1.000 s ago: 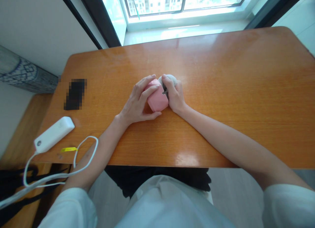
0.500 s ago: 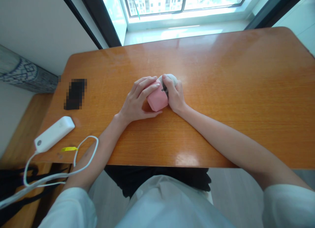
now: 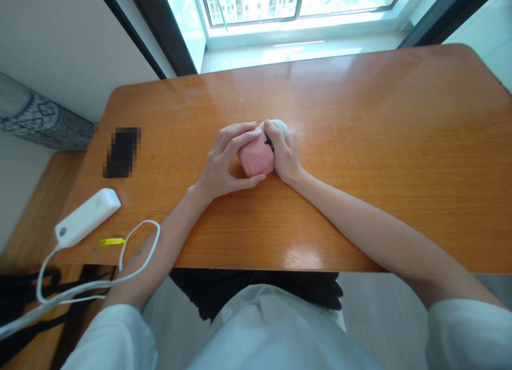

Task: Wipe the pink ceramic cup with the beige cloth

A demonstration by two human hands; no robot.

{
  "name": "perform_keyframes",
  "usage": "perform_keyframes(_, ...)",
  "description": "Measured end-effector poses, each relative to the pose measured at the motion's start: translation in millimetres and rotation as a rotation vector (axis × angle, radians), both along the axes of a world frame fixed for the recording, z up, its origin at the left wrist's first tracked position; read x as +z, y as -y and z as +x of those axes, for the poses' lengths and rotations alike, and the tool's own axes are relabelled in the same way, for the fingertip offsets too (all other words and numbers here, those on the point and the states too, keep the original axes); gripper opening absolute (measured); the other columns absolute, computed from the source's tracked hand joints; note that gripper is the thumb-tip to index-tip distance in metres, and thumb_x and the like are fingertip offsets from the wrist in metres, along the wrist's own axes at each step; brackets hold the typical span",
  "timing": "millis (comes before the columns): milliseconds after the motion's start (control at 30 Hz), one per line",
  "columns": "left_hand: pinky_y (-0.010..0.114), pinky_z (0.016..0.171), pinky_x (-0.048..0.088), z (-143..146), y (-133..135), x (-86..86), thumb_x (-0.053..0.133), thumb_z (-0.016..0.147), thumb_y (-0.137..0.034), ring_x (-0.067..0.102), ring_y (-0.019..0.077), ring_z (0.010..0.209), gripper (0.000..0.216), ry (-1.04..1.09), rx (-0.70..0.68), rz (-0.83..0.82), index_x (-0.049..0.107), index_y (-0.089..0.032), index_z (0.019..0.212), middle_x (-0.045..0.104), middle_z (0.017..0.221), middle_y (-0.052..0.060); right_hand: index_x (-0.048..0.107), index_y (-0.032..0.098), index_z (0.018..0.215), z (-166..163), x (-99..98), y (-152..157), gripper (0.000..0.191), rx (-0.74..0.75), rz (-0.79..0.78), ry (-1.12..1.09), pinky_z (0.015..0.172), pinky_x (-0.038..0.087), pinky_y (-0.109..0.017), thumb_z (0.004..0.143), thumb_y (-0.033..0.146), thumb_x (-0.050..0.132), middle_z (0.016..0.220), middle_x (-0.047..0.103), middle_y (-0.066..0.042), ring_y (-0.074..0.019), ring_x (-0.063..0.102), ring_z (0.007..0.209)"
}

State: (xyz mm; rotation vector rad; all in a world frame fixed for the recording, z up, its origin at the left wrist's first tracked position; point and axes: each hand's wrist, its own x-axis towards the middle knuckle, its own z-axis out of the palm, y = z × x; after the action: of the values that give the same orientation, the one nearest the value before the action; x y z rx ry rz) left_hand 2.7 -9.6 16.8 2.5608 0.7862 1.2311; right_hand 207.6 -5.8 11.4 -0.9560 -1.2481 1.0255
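A small pink box-like object [image 3: 256, 159] rests on the orange wooden table [image 3: 360, 146] near its middle. My left hand [image 3: 224, 162] curls over its left and top side, fingers wrapped on it, thumb against its near edge. My right hand [image 3: 282, 151] presses against its right side and covers a pale grey rounded thing [image 3: 278, 126] just behind the pink one. A small dark part shows between my right fingers and the pink object; I cannot make out what it is.
A white power bank [image 3: 86, 217] lies at the table's front left corner with a white cable [image 3: 132, 252] looping off the edge. A blurred black rectangle [image 3: 120, 152] lies at the left. A window sill runs behind the table.
My left fingers have slid further over the top of the pink object, which has turned slightly. My right hand has stayed in place.
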Motion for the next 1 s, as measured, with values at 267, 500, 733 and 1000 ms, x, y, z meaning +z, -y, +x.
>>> perform_keyframes(267,0.070,0.134,0.046,2,-2,-8.3,0.089,0.077,-0.090,0.055,0.0427,0.159,0.111,-0.030,0.011,0.026,0.045,-0.042,0.168,0.054,0.169,0.011,0.055,0.025,0.073,-1,3.1,3,0.058,0.002,0.014,-0.015,0.064,0.041,-0.031,0.107,0.072,0.060,0.072,0.048,0.004,-0.0128,0.049,0.069)
perform_keyframes(500,0.062,0.129,0.054,3,-2,-6.4,0.089,0.082,-0.084,0.060,0.0405,0.151,0.104,0.032,0.014,-0.094,0.048,-0.033,0.163,0.059,0.163,0.014,0.054,0.026,0.073,0,4.0,2,0.058,-0.007,0.002,-0.004,0.063,0.040,-0.031,0.103,0.075,0.064,0.073,0.050,0.004,-0.0131,0.048,0.070)
perform_keyframes(733,0.041,0.098,0.066,6,-9,-31.0,0.073,0.094,-0.087,0.074,0.0273,0.116,0.094,0.224,-0.062,-0.321,0.041,-0.031,0.162,0.065,0.147,0.012,0.049,0.026,0.072,-1,3.9,4,0.062,0.025,0.009,0.005,0.057,0.033,-0.029,0.103,0.077,0.062,0.068,0.042,0.005,-0.0108,0.041,0.063)
perform_keyframes(1000,0.040,0.095,0.065,5,-9,-29.3,0.074,0.095,-0.084,0.071,0.0257,0.114,0.091,0.232,-0.101,-0.282,0.041,-0.031,0.162,0.060,0.150,0.012,0.048,0.025,0.071,-1,2.4,3,0.062,0.031,0.018,0.005,0.057,0.033,-0.027,0.103,0.076,0.063,0.069,0.042,0.006,-0.0098,0.040,0.063)
